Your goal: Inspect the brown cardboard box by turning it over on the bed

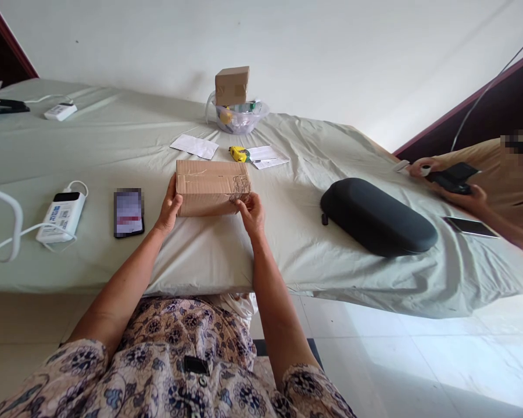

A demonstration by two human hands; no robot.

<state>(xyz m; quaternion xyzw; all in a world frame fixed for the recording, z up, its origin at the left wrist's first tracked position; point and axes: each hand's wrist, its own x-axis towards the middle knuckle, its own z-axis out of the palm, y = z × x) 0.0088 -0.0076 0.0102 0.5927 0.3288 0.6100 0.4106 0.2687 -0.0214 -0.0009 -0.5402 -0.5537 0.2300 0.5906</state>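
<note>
A brown cardboard box [211, 180] with scuffed, torn patches at its right end is between my hands, over the cloth-covered table. My left hand [171, 206] grips its left end, thumb on the front face. At the lower right corner, my right hand [251, 212] holds the box with thumb and fingers closed on it. Just beyond the box lie a yellow tape measure [239, 154], a white paper [194, 146] and a second paper [270, 157] with a pen on it. A smartphone [129, 213] rests left of my left hand.
A clear plastic basket [246, 122] carries a smaller cardboard box [232, 86] near the wall. Right of me sits a black hard case [377, 217]; beyond it a person's hands hold a black device [455, 177]. A white power bank [62, 217] with a cable lies left.
</note>
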